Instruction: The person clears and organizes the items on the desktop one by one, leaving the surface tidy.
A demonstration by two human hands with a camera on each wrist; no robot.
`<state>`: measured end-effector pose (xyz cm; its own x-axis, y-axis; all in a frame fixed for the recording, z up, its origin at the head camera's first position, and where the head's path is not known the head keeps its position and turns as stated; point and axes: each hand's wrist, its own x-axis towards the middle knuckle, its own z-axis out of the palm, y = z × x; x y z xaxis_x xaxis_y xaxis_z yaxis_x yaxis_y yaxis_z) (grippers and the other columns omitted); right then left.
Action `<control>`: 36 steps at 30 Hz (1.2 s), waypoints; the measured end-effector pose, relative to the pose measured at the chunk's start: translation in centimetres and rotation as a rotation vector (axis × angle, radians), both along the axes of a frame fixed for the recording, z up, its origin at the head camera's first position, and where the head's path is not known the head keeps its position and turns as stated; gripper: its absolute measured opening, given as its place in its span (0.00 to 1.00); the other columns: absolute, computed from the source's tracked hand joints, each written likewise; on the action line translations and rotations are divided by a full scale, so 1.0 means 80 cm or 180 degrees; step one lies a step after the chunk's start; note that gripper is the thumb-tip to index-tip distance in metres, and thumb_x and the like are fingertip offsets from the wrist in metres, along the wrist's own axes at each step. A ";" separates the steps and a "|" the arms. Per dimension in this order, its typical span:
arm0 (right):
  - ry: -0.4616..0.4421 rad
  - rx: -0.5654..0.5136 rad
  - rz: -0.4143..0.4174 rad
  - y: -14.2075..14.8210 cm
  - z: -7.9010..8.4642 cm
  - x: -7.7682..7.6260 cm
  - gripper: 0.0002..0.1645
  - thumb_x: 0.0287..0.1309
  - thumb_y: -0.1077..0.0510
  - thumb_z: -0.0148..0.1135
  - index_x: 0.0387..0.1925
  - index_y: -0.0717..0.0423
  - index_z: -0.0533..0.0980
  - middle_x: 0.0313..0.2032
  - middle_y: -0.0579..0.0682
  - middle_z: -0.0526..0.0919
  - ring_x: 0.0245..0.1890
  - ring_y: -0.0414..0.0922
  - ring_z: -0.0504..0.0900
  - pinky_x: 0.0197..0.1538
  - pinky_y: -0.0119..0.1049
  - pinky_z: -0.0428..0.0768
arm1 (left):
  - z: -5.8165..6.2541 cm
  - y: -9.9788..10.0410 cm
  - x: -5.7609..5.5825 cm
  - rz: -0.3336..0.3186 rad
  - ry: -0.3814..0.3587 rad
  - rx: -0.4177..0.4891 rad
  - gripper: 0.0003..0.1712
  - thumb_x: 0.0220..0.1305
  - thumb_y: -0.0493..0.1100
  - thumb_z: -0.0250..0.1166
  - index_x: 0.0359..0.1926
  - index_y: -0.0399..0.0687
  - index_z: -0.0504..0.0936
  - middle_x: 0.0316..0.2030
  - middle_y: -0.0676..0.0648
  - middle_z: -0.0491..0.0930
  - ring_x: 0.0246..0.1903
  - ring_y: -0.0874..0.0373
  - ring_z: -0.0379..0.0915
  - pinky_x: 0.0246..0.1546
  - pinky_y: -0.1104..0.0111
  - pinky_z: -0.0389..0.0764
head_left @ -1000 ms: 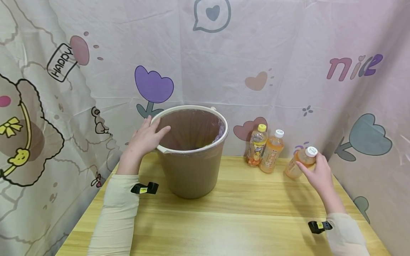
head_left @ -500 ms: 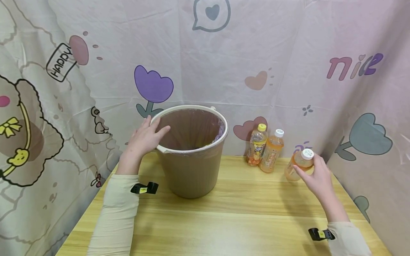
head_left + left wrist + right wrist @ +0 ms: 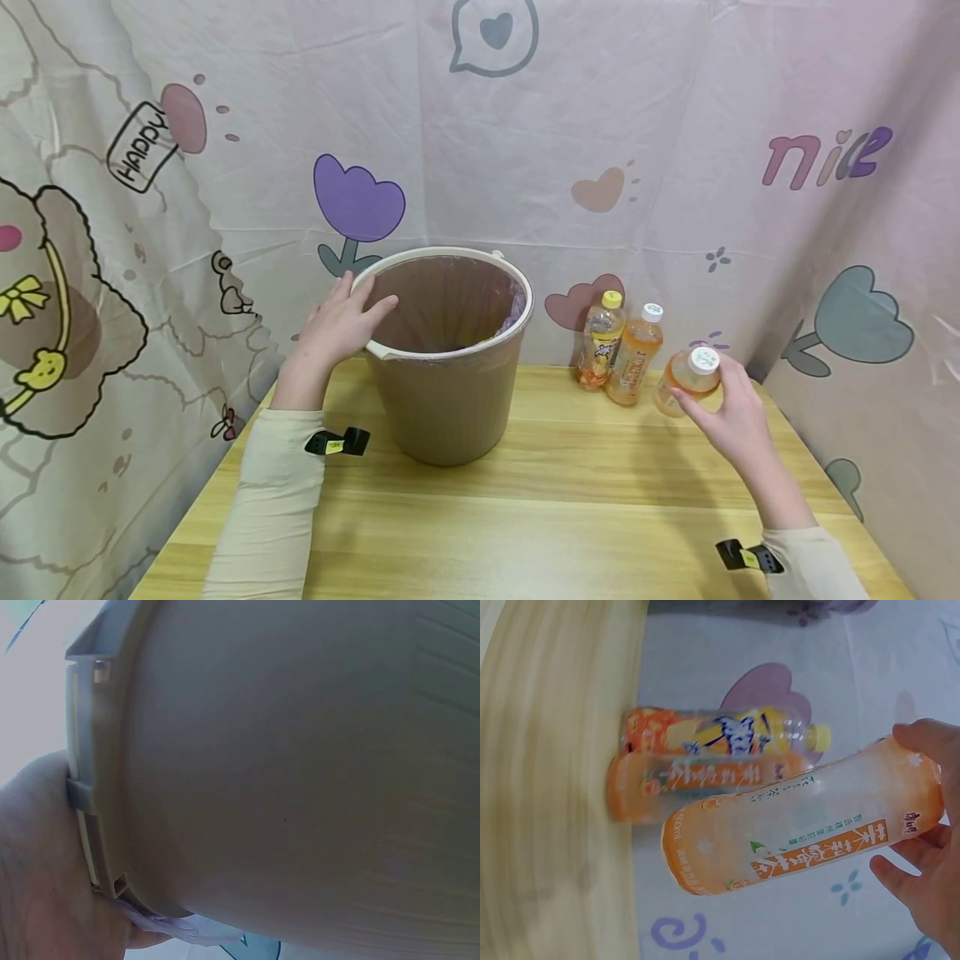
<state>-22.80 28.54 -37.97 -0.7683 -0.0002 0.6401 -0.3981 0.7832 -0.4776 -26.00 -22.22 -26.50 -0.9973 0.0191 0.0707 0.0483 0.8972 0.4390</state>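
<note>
My right hand [image 3: 738,417] grips a plastic drink bottle [image 3: 688,379] near its top, below the white cap. In the right wrist view this bottle [image 3: 802,825], with an orange and clear label, is tilted and its base is off the table. My left hand [image 3: 330,333] rests with spread fingers on the left rim of a brown bin [image 3: 450,408]. The bin has a pale rim and a clear liner; the left wrist view shows its outer wall [image 3: 285,780] beside the hand. The bin's bottom inside is hidden.
Two more bottles stand upright side by side at the back: a yellow-capped bottle [image 3: 600,342] and a white-capped bottle [image 3: 634,354]. The wooden table [image 3: 540,533] meets a printed curtain [image 3: 487,150] at the back and sides.
My right hand has moved left and a little nearer with the bottle, which has come up off the table and tipped more toward me. My left hand has stayed put on the bin's rim.
</note>
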 end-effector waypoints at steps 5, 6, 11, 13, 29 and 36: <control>0.0116 0.0019 0.0109 -0.010 0.009 0.003 0.50 0.39 0.67 0.77 0.67 0.61 0.65 0.59 0.68 0.71 0.57 0.65 0.71 0.55 0.69 0.69 | 0.000 0.000 0.001 -0.0004 0.0001 0.0006 0.48 0.69 0.73 0.35 0.78 0.50 0.41 0.77 0.37 0.28 0.76 0.36 0.25 0.71 0.34 0.32; 0.0136 0.0032 0.0123 -0.012 0.010 0.003 0.50 0.39 0.67 0.77 0.67 0.61 0.65 0.59 0.68 0.71 0.57 0.65 0.71 0.55 0.69 0.70 | 0.000 0.000 0.001 -0.0004 0.0000 0.0003 0.48 0.69 0.73 0.35 0.78 0.50 0.41 0.77 0.37 0.28 0.76 0.36 0.25 0.71 0.34 0.32; 0.0212 0.0075 0.0207 -0.023 0.018 0.004 0.52 0.38 0.67 0.78 0.67 0.58 0.65 0.62 0.66 0.71 0.59 0.64 0.71 0.57 0.67 0.71 | 0.001 0.000 0.001 -0.0009 0.0002 -0.0013 0.48 0.69 0.73 0.35 0.78 0.50 0.42 0.77 0.37 0.28 0.76 0.36 0.25 0.71 0.34 0.32; 0.0276 0.0096 0.0235 -0.027 0.021 0.004 0.52 0.37 0.67 0.78 0.68 0.57 0.65 0.61 0.65 0.72 0.59 0.62 0.71 0.62 0.59 0.72 | 0.001 0.000 0.001 -0.0012 -0.0001 -0.0020 0.48 0.69 0.74 0.34 0.78 0.50 0.41 0.77 0.36 0.28 0.76 0.36 0.25 0.71 0.34 0.32; 0.0966 0.0161 0.0871 -0.075 0.048 -0.005 0.48 0.58 0.30 0.56 0.66 0.62 0.67 0.61 0.64 0.74 0.65 0.44 0.70 0.69 0.20 0.59 | 0.000 0.000 0.002 -0.0005 0.0006 0.0000 0.48 0.69 0.73 0.35 0.78 0.50 0.42 0.77 0.36 0.29 0.76 0.36 0.25 0.71 0.34 0.31; 0.1248 0.0224 0.1137 -0.103 0.059 -0.013 0.42 0.61 0.39 0.61 0.65 0.66 0.68 0.60 0.64 0.74 0.64 0.54 0.71 0.73 0.27 0.61 | 0.000 0.001 0.001 -0.0005 0.0009 -0.0004 0.48 0.69 0.73 0.35 0.78 0.51 0.42 0.77 0.37 0.29 0.76 0.37 0.25 0.71 0.35 0.31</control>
<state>-23.83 20.33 -33.28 -0.4158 -0.2712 0.8681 -0.7837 0.5911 -0.1907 -25.93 -22.18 -26.48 -0.9971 0.0207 0.0736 0.0510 0.8976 0.4378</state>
